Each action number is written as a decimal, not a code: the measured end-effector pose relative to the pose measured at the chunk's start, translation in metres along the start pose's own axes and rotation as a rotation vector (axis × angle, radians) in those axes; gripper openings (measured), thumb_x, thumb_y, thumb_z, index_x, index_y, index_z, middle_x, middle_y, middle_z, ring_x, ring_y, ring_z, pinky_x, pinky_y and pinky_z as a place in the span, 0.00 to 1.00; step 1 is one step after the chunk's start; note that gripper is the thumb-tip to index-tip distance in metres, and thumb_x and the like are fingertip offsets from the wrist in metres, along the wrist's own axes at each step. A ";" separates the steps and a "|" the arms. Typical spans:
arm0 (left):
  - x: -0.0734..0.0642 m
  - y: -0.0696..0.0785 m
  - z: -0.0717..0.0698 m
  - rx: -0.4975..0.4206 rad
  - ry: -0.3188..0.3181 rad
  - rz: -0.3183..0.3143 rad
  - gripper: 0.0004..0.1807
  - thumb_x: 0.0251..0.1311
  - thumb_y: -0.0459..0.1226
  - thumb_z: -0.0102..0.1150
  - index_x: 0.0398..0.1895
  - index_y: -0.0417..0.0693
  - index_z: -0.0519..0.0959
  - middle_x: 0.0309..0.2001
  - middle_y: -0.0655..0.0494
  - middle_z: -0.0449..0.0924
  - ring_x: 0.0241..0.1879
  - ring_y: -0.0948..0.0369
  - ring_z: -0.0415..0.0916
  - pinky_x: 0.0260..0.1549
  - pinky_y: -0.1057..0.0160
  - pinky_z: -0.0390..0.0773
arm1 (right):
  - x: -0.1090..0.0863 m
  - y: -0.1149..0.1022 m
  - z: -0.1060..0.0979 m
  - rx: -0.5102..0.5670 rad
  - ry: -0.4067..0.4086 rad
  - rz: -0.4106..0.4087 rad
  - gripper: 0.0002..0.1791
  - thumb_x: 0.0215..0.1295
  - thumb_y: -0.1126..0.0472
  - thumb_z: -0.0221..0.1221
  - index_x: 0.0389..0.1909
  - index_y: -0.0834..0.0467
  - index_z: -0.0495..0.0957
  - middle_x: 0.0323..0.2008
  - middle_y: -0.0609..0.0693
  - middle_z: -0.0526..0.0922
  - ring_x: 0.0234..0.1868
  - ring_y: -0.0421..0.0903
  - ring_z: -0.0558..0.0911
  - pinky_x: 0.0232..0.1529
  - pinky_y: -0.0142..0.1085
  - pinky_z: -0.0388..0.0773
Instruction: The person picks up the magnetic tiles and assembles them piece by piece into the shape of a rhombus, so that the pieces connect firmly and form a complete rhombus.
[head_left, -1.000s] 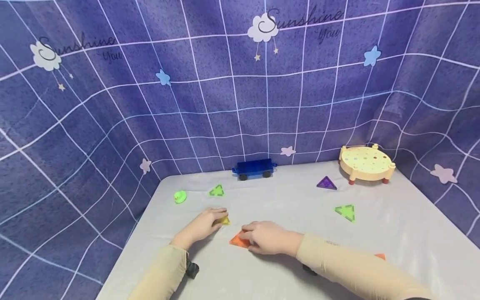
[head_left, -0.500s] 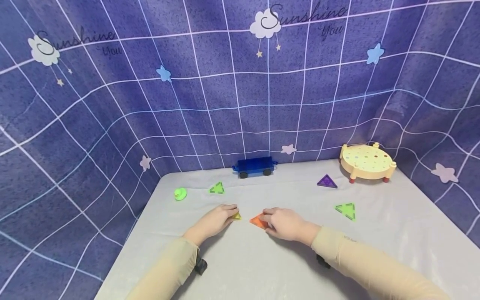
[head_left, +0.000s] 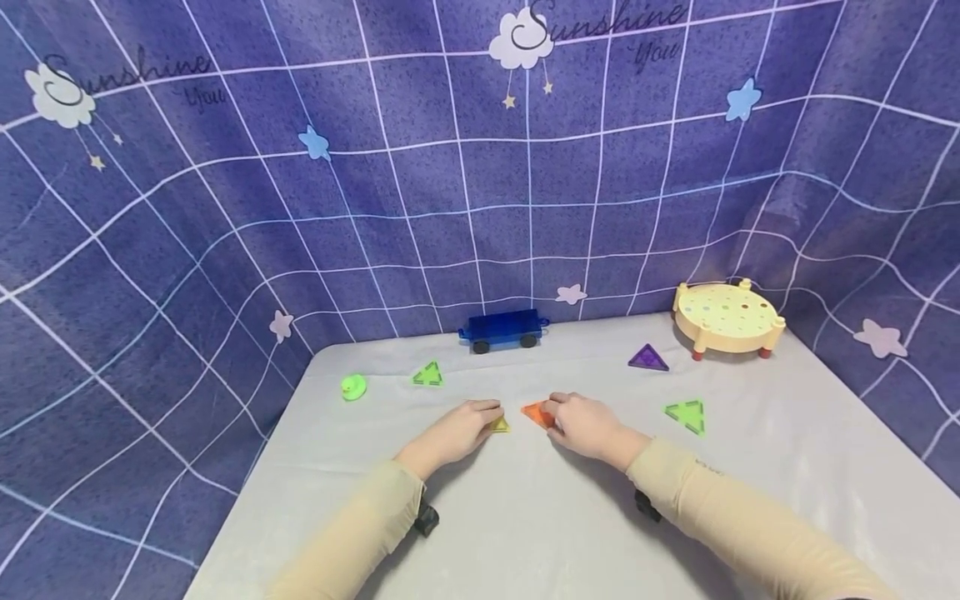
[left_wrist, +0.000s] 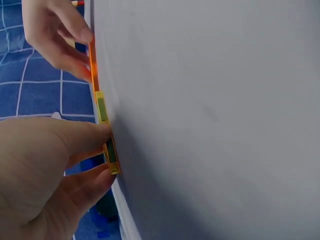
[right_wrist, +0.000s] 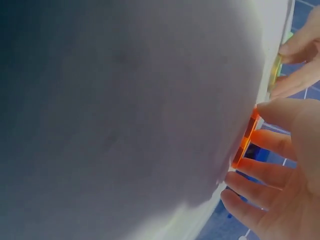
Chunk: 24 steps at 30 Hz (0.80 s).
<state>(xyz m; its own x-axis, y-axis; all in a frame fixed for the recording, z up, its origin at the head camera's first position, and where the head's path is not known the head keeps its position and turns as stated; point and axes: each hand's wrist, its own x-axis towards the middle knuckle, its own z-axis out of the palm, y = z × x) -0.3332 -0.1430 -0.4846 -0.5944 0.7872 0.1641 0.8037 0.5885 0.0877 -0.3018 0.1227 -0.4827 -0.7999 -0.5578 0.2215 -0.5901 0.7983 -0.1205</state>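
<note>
Near the middle of the table, my left hand (head_left: pixel 468 427) pinches a yellow triangular magnetic tile (head_left: pixel 499 425) between thumb and fingers. The left wrist view shows that yellow tile (left_wrist: pixel 102 107) edge-on at the table surface. My right hand (head_left: pixel 588 423) grips an orange triangular magnetic tile (head_left: pixel 534 412), with the thumb at one edge and the fingers at the other. Part of each tile is hidden under the fingers. A narrow gap separates the two tiles in the head view, with one point of the orange tile facing the yellow one.
A blue wheeled car base (head_left: pixel 504 330) stands at the back. To the left are a green toy duck (head_left: pixel 354 387) and a green triangular tile (head_left: pixel 428 374). To the right lie a purple triangular tile (head_left: pixel 648 358), another green tile (head_left: pixel 687 414) and a cream oval toy table (head_left: pixel 727 318).
Both hands have moved away from me and to the right, sliding their tiles along. The gap between the yellow and orange tiles has narrowed slightly in the last half second.
</note>
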 end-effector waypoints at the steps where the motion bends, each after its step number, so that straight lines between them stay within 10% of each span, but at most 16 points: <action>1: 0.002 0.001 0.000 -0.014 0.000 -0.018 0.22 0.65 0.28 0.63 0.62 0.30 0.76 0.62 0.34 0.76 0.62 0.43 0.75 0.64 0.49 0.70 | 0.000 0.001 0.000 0.001 0.000 0.004 0.17 0.64 0.57 0.68 0.51 0.60 0.83 0.53 0.63 0.82 0.48 0.61 0.84 0.42 0.54 0.83; 12: 0.017 0.005 0.010 -0.125 -0.034 -0.381 0.39 0.60 0.50 0.72 0.65 0.30 0.73 0.58 0.38 0.73 0.53 0.44 0.74 0.54 0.50 0.76 | 0.004 0.018 0.000 0.191 -0.022 0.005 0.28 0.61 0.60 0.71 0.59 0.68 0.78 0.58 0.67 0.79 0.59 0.65 0.77 0.63 0.55 0.71; 24: 0.024 0.010 0.010 -0.173 0.023 -0.412 0.33 0.53 0.46 0.78 0.54 0.33 0.77 0.41 0.48 0.73 0.39 0.55 0.71 0.43 0.55 0.76 | 0.015 0.014 0.005 0.105 -0.044 -0.002 0.29 0.63 0.54 0.71 0.59 0.68 0.79 0.56 0.66 0.79 0.57 0.64 0.78 0.62 0.55 0.72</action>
<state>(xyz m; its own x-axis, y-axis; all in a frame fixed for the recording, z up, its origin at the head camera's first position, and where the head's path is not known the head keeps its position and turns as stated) -0.3398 -0.1162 -0.4898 -0.8669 0.4879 0.1024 0.4936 0.8113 0.3132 -0.3222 0.1243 -0.4861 -0.8014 -0.5707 0.1791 -0.5980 0.7704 -0.2209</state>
